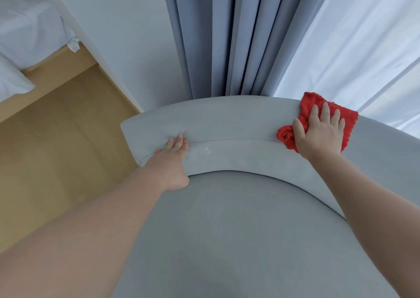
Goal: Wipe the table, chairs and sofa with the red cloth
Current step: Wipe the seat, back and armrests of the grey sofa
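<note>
A grey upholstered sofa (231, 124) with a curved backrest fills the lower and middle view. The red cloth (306, 103) lies crumpled on top of the backrest at the right. My right hand (318, 131) lies flat on the cloth with straight fingers, pressing it onto the fabric. My left hand (172, 159) rests on the left end of the backrest, fingertips pressing into the fabric near a seam and denting it. The grey seat cushion (238, 229) lies below both arms.
Grey-blue curtains (227, 36) hang right behind the backrest, with sheer white curtains (352, 36) to the right. A white wall (125, 36) stands at the left. Wooden floor (56, 149) lies left of the sofa, and white bedding (25, 29) is at the far left.
</note>
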### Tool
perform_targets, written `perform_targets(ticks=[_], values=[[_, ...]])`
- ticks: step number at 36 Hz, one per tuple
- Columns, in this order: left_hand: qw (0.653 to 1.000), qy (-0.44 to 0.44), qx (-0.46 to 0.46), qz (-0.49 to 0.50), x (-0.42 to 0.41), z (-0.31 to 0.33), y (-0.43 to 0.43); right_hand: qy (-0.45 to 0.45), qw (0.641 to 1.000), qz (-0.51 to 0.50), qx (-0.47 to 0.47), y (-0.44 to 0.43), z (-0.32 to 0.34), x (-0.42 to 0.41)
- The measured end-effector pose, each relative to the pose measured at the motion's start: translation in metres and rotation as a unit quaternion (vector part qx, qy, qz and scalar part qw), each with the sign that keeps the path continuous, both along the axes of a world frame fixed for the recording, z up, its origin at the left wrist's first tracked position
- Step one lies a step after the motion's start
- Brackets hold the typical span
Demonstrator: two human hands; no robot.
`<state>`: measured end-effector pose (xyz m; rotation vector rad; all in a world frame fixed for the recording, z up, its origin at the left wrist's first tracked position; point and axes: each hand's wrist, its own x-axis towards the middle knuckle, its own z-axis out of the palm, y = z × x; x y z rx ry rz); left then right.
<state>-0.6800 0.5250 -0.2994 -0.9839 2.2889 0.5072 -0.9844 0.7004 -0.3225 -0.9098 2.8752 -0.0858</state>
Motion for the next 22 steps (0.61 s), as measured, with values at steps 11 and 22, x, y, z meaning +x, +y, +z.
perform_targets(ticks=[11,22], values=[[1.0,0.0,0.015,0.005,-0.003,0.001,0.002,-0.016,0.992,0.12,-0.025,-0.072,0.006,0.055],[1.0,0.012,0.02,0.004,-0.001,0.002,0.003,-0.001,0.985,0.171,-0.01,-0.098,0.0,0.077]])
